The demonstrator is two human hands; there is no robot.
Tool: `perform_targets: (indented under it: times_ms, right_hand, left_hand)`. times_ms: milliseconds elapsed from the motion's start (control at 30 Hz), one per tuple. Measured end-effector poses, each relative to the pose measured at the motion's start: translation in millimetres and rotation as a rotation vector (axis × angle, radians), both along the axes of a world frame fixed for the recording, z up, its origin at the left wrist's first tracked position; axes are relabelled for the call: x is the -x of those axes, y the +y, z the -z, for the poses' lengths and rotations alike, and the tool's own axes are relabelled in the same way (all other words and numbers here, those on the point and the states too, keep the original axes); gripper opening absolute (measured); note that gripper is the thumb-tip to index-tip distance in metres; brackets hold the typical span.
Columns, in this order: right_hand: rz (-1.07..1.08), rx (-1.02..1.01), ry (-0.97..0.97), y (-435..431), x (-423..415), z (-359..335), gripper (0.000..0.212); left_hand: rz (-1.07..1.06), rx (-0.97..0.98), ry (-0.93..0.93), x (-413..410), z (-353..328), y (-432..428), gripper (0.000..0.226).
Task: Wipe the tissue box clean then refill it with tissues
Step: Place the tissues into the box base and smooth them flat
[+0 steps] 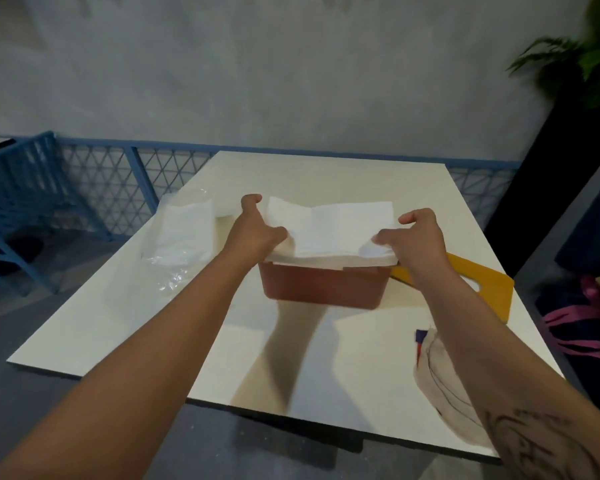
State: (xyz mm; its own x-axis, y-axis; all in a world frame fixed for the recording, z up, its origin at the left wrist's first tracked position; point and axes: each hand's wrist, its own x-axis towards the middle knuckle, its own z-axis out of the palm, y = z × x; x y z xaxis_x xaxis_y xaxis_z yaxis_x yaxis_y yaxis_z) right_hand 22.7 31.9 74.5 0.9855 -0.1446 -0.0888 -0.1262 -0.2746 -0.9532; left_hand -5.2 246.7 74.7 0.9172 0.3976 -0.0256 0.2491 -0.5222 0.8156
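Tissues [329, 230] pinched at opposite ends by left grip [257, 230] and right grip [420, 237], held level, evidently to seat squarely in box [321, 289] directly below.

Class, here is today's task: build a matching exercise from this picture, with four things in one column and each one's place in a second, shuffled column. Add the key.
Things
1. stack of tissues
2. red-brown box
3. yellow board
4. clear wrapper

Places
A. on the table, left of the box
B. gripped between left hand and right hand
C. on the table, right of the box
D. directly under the tissues

Pairs: 1-B, 2-D, 3-C, 4-A
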Motion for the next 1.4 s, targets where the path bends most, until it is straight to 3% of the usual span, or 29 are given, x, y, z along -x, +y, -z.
perform_targets:
  times_ms: [200,433,633,733,967,1100,1200,1300,1400]
  right_hand:
    - [-0.039,0.298,-0.009,18,-15,3,0.037]
    - [-0.112,0.618,0.043,36,-20,10,0.031]
    - [-0.166,0.808,0.075,46,-24,18,0.026]
    - [-0.162,0.889,0.081,50,-22,22,0.044]
    - [-0.174,0.971,0.074,53,-19,18,0.034]
    - [-0.160,1.031,0.012,53,-16,10,0.016]
    - [-0.178,1.091,-0.027,51,-18,2,0.018]
    - [-0.328,1.079,-0.075,52,-23,0,0.032]
    - [-0.633,0.922,-0.006,54,-31,8,0.056]
  left_hand:
    - [0.211,-0.517,0.081,-27,5,0,0.075]
    - [0.417,-0.807,0.145,-44,16,-1,0.046]
    - [0.489,-0.872,0.245,-50,23,-1,0.047]
    - [0.498,-0.927,0.272,-52,25,-1,0.051]
    - [0.510,-1.023,0.263,-55,27,-3,0.053]
    - [0.491,-1.106,0.201,-54,22,-3,0.047]
    - [0.464,-1.168,0.073,-54,13,-1,0.039]
    - [0.603,-1.107,0.043,-59,11,-1,0.047]
    - [0.789,-0.910,0.232,-64,13,-2,0.056]
